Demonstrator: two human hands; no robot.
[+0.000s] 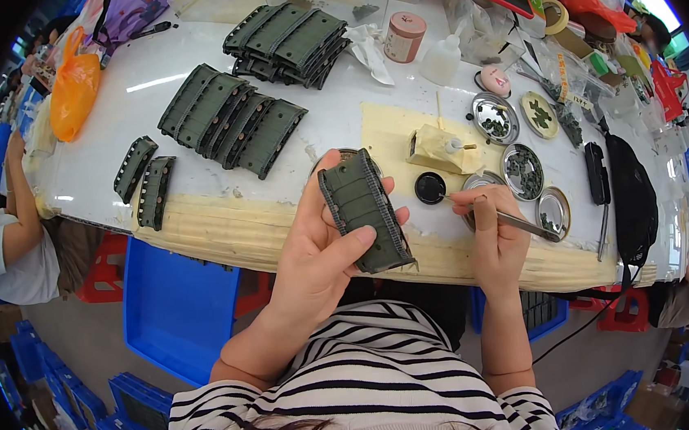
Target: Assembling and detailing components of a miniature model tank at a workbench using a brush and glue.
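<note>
My left hand [302,247] holds a dark green, slightly curved ribbed panel [363,213] tilted above the table's front edge, thumb across its face and fingers behind it. Small studs run along its sides. In my right hand [496,239] is a slim pair of metal tweezers [530,226], gripped like a pen. Their thin tip points at a small round black pot [430,188]; whether it touches the pot I cannot tell. A tan cover sits on one right finger. Behind the right hand, a metal dish is partly hidden.
Stacked green panels [284,44] and a row of more [230,123] lie to the left, with two narrow pieces [136,169]. Round dishes of small green parts [523,172] stand right, near a taped block [437,151]. A blue tray [176,303] is below the table edge.
</note>
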